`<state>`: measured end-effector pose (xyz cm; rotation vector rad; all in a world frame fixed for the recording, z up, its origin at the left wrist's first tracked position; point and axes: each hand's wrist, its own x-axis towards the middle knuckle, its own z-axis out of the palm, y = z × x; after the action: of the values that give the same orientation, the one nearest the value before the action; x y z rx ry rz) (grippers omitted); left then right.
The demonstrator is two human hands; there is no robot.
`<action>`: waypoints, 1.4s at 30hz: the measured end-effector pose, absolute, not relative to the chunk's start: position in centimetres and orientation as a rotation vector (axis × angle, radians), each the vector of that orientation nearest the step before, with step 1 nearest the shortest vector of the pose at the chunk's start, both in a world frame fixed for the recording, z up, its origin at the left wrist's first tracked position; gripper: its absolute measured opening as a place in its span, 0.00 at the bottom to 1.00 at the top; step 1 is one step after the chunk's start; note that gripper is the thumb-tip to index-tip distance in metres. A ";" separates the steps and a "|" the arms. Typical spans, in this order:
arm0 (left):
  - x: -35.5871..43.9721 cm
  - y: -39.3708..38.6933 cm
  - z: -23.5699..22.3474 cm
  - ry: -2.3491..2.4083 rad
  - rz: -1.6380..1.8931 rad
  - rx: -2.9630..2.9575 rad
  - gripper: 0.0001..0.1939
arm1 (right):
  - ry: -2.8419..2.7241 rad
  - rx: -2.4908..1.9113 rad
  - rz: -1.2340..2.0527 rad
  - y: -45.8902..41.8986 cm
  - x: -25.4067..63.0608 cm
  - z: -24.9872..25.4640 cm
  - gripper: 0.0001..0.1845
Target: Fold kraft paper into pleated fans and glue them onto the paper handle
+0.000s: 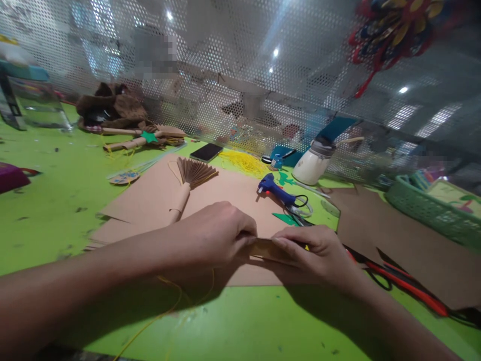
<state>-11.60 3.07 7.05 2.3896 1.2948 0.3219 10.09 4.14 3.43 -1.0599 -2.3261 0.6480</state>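
Between my two hands runs a narrow brown paper strip (273,249), pinched near both ends above the stacked kraft paper sheets (240,195). My left hand (218,233) is closed on the strip's left part, its fingertips partly hidden. The thumb and fingers of my right hand (319,250) grip the other end. A pleated paper fan piece on a rolled paper handle (181,203) lies on the sheets, just beyond my left wrist. Yellow string (156,317) trails below my left forearm onto the green table (240,326).
Beyond my hands lie a blue glue gun (278,190), a phone (206,152), yellow shredded strands (244,163) and a white jar (312,161). On the right are red-handled scissors (409,286), brown card (421,245) and a green basket (432,213). A perforated metal screen (233,65) stands behind.
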 end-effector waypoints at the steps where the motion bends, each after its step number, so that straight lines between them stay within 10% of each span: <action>1: -11.6 3.0 7.0 1.297 0.329 2.400 0.15 | -2.316 -1.058 0.647 4.1 10.1 3.4 0.14; 42: -12.4 4.2 7.2 1.144 0.137 2.190 0.15 | -2.693 -1.020 0.349 4.3 10.8 3.6 0.19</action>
<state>-12.36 4.20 7.23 2.1904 1.1440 0.1367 10.79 4.26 3.59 -1.0201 -2.6933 0.3490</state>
